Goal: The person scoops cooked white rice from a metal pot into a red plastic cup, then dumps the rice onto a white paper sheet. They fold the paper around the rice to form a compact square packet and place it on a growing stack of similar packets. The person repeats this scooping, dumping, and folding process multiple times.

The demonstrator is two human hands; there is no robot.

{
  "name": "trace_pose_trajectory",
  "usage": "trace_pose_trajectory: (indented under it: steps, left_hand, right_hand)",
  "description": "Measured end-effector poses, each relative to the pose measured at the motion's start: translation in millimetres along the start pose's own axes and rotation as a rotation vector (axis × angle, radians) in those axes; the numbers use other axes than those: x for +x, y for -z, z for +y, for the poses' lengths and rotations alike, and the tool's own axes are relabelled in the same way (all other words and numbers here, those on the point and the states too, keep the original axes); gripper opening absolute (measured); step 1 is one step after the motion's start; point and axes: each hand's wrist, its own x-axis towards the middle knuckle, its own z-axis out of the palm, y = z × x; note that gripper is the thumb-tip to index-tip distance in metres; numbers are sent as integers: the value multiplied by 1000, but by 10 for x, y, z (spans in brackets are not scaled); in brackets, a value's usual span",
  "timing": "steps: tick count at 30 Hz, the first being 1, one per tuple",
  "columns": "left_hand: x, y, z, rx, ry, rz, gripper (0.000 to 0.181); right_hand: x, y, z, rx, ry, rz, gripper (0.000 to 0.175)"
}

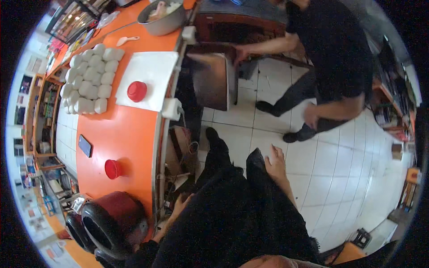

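My right hand (277,163) hangs in the air over my right knee, its fingers slightly apart and holding nothing. Beside my left thigh, near the table edge, is my left hand (181,202); my dark clothing partly hides it, so its grip is unclear. To my left runs an orange table (110,132). On it, a red cup (113,169) lies tipped near a phone (85,146). Farther along, a red bowl (136,91) rests upside down on a white sheet (152,68). Next to the sheet sit several stacked white rounded lumps (88,78).
A grey pot (164,23) with white food and a pale paddle (127,40) occupy the far end. A dark red and black container (117,214) stands close by. Ahead, another person (338,50) grips a blurred boxy chair-like object (211,80). White floor tiles (325,187) extend right.
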Motion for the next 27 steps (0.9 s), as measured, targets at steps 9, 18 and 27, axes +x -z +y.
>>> trace_pose_trajectory:
  steps: [9, 18, 27]
  left_hand:
    - [-539, 419, 132, -273, 596, -1120, 41]
    - [-315, 581, 260, -129, 612, -1244, 35]
    - [-320, 440, 331, -109, 585, -1279, 30]
  right_hand:
    - [-2208, -884, 1742, 68, -670, -364, 60]
    - [-2719, -765, 1764, 266, -770, -387, 52]
    - [-2910, -519, 1812, 307, -743, -437, 44]
